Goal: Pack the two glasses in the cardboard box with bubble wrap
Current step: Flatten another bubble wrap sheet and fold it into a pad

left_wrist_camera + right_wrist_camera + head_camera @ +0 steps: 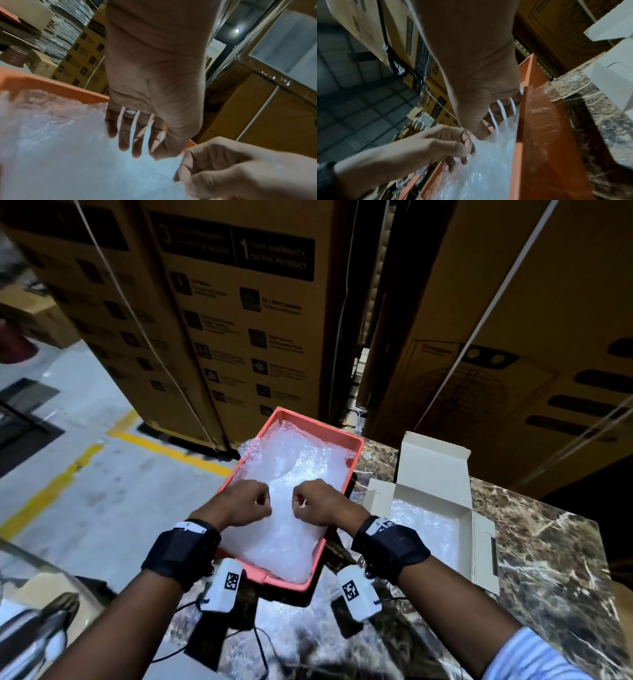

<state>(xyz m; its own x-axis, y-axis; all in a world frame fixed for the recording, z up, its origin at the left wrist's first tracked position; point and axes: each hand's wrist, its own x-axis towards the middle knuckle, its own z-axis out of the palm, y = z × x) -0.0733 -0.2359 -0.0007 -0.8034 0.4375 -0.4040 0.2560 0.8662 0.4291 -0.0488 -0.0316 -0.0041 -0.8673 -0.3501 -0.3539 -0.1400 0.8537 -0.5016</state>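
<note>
From the head view, the left hand and right hand both pinch bubble wrap in the orange tray; the open cardboard box sits beside it. Carton print is unreadable. The right wrist view alone shows "Cro" on a carton.

We can't find the two glasses in any view; bubble wrap fills the orange tray and hides its floor. Left hand and right hand curl into the wrap, fingertips hidden in the head view, so we can't confirm a pinch. Wrap also covers the cardboard box floor; print on the big cartons is too blurred to read.
</note>
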